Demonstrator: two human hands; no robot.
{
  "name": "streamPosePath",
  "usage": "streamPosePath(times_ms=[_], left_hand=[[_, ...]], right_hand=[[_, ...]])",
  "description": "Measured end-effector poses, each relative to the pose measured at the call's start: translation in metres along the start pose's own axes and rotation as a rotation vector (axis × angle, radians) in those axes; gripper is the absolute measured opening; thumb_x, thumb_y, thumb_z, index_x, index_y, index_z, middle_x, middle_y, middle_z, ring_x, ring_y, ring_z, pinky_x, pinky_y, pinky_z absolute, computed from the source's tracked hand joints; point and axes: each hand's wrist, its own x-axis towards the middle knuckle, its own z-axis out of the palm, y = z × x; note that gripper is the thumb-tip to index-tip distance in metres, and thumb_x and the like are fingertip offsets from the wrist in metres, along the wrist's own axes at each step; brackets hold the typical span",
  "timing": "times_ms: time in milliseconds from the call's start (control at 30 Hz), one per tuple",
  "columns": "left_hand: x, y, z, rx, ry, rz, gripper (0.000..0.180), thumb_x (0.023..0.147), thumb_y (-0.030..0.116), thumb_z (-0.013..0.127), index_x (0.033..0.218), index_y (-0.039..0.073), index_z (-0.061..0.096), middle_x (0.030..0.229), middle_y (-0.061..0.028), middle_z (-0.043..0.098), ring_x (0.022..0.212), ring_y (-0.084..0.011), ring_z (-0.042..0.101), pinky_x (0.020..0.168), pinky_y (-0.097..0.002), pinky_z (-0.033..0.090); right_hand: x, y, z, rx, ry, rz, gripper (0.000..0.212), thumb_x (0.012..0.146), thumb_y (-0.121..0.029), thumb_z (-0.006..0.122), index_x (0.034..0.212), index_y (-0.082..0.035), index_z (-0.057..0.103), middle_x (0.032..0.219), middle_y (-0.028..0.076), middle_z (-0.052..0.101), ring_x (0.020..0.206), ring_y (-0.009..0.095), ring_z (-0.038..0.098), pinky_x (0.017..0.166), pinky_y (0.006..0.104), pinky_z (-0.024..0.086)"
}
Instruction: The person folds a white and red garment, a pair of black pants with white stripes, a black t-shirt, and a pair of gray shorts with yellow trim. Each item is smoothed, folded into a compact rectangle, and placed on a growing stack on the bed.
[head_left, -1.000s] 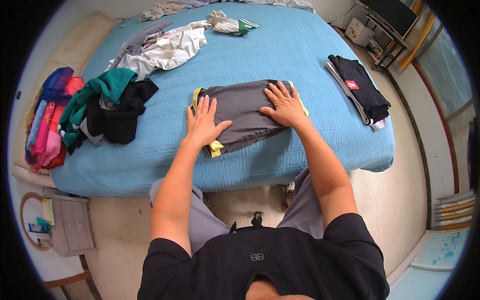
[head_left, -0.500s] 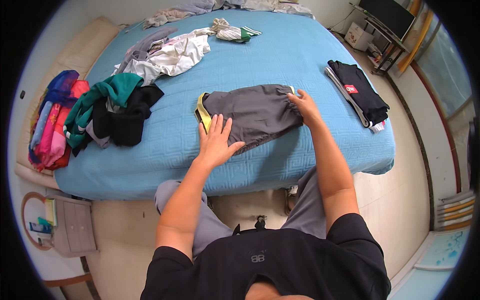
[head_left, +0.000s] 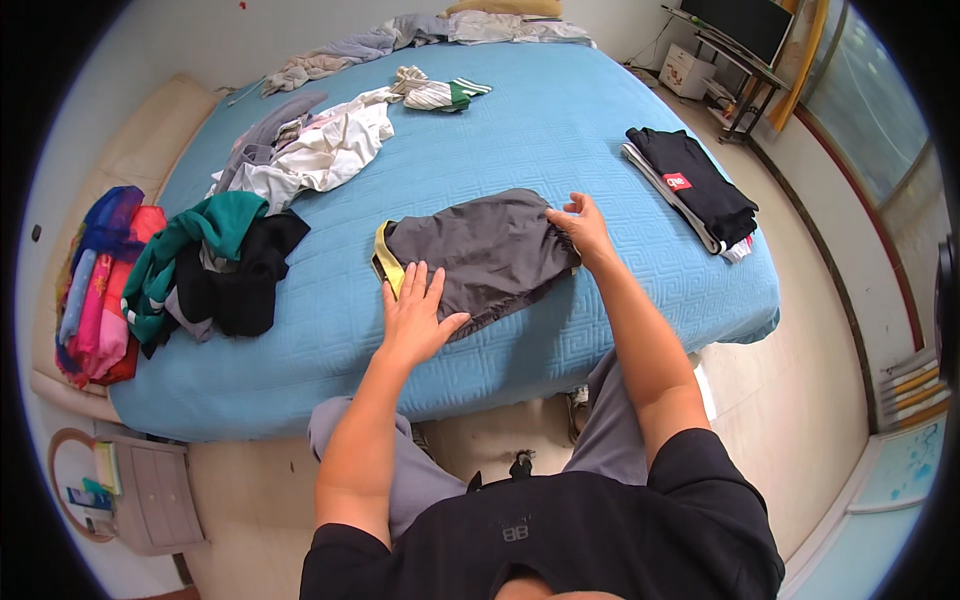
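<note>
A folded dark grey garment [head_left: 485, 245] with yellow trim on its left end and gathered edges lies near the front of the bed. My left hand [head_left: 412, 315] rests flat on its near left part, fingers spread, beside the yellow trim. At the garment's right edge, my right hand [head_left: 588, 235] is closed on the fabric, its thumb over the cloth; some of its fingers are hidden.
The blue quilted bed [head_left: 540, 130] carries a folded black clothes stack [head_left: 695, 185] at right. On the left are green and black clothes [head_left: 235, 270], bright pink and blue fabrics [head_left: 100, 290] and a white garment [head_left: 325, 155]. A striped garment [head_left: 440, 90] lies farther back.
The view has shifted, so the bed sits lower in the picture. The garment's right end has creased and its outline changed under my right hand. My left hand stays flat on it.
</note>
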Motion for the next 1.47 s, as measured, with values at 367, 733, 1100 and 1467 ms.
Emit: streamPosePath(times_ms=[367, 733, 1100, 1467], left_hand=[[0.002, 0.003, -0.002, 0.04, 0.016, 0.019, 0.084, 0.091, 0.059, 0.059, 0.155, 0.011, 0.036, 0.163, -0.0181, 0.027, 0.153, -0.0318, 0.019, 0.12, -0.0591, 0.014], [-0.002, -0.002, 0.0, 0.008, 0.018, 0.019, 0.084, 0.092, 0.062, 0.055, 0.156, 0.011, 0.035, 0.164, -0.0172, 0.025, 0.154, -0.0315, 0.017, 0.121, -0.0577, 0.011], [-0.005, -0.005, 0.002, -0.001, -0.005, -0.007, 0.084, 0.092, 0.062, 0.055, 0.156, 0.011, 0.034, 0.164, -0.0181, 0.023, 0.154, -0.0329, 0.016, 0.121, -0.0582, 0.01], [0.003, -0.001, 0.001, 0.002, -0.037, -0.002, 0.089, 0.088, 0.063, 0.06, 0.157, 0.013, 0.033, 0.164, -0.0181, 0.024, 0.154, -0.0315, 0.014, 0.121, -0.059, 0.007]], right_hand=[[0.0, 0.0, -0.016, 0.718, -0.579, 0.431, 0.039, 0.096, -0.021, 0.068, 0.122, 0.007, 0.06, 0.111, 0.013, 0.07, 0.095, 0.02, 0.07, 0.083, 0.0364, 0.059], [-0.004, -0.011, -0.026, 0.089, -0.25, 0.12, 0.035, 0.088, -0.009, 0.073, 0.119, 0.002, 0.061, 0.102, 0.013, 0.07, 0.089, 0.017, 0.069, 0.078, 0.0346, 0.06], [0.007, 0.007, -0.013, 0.984, -0.504, 0.522, 0.038, 0.101, -0.029, 0.059, 0.123, 0.002, 0.061, 0.113, 0.018, 0.07, 0.097, 0.026, 0.072, 0.086, 0.0423, 0.061], [-0.001, -0.006, -0.033, 0.64, -0.603, 0.358, 0.054, 0.09, -0.01, 0.072, 0.139, -0.004, 0.049, 0.117, 0.011, 0.067, 0.098, 0.019, 0.07, 0.087, 0.0364, 0.06]])
